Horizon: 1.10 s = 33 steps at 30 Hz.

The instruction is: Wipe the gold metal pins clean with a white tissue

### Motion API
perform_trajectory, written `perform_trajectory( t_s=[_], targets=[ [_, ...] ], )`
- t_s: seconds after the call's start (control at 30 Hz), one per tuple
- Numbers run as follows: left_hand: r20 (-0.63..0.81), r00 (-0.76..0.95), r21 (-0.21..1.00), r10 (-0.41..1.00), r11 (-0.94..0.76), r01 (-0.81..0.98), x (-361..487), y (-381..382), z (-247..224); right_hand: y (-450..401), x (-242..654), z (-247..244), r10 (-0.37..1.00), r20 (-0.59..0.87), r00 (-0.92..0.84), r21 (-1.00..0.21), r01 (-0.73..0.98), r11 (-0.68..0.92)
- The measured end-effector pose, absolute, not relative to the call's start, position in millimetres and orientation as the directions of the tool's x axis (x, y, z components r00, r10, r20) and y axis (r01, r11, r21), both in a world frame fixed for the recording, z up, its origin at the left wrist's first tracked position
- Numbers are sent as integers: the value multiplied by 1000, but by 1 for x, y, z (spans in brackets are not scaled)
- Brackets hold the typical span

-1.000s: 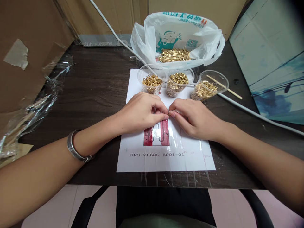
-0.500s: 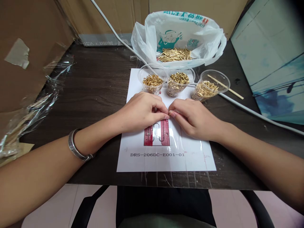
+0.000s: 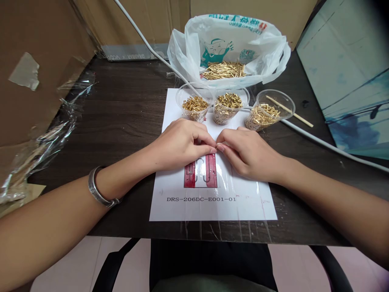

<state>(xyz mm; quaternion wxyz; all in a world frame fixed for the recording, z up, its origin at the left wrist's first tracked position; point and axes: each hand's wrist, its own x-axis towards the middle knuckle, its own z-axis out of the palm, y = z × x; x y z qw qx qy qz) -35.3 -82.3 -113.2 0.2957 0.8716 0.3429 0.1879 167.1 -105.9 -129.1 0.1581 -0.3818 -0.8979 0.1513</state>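
Observation:
My left hand [image 3: 190, 140] and my right hand [image 3: 247, 152] meet fingertip to fingertip above a white printed sheet [image 3: 173, 209]. Thumb and forefinger of each are pinched together on a tiny gold-coloured piece [image 3: 216, 147], almost wholly hidden by the fingertips. Just below my left thumb lies a red-and-white printed diagram [image 3: 211, 172] with dark curved lines, its upper part covered by the hand. Beyond the hands stand three clear plastic cups: a left cup [image 3: 194, 115], a middle cup [image 3: 223, 115] and a tilted right cup [image 3: 263, 121], all holding small gold-coloured metal pieces.
A white plastic bag [image 3: 273, 67] holding longer gold-coloured pins [image 3: 225, 70] is at the back. A thin wooden stick [image 3: 299, 117] lies by the right cup. A white cable [image 3: 331, 144] crosses the dark table [image 3: 121, 93]. Cardboard [image 3: 51, 81] walls the left side.
Both hands keep their pinch in nearly the same place; the fingertips have shifted only very slightly. The view has moved a little.

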Motion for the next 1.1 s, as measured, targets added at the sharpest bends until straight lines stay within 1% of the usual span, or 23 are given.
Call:
perform_trajectory(
  t_s=[0.2,0.33,0.43,0.63,0.93,1.1],
  targets=[
    [124,673,680,729,-557,477,-36,-82,-114,-107,165,-127,751,159,-641,-388,659,645],
    [64,649,745,758,-469,475,-38,-82,-115,-107,164,-126,761,169,-626,-390,666,635],
    [32,634,769,773,-424,478,-38,-81,-115,-107,164,-126,766,176,-618,-397,667,630],
    [76,649,777,757,-453,437,-37,-79,-113,-107,164,-127,770,186,-610,-416,661,625],
    [43,616,821,786,-379,426,-35,-79,-111,-107,164,-128,780,222,-585,-451,648,614],
    [45,627,818,778,-389,424,-36,-78,-113,-107,165,-128,774,213,-596,-437,650,621]
  ],
)
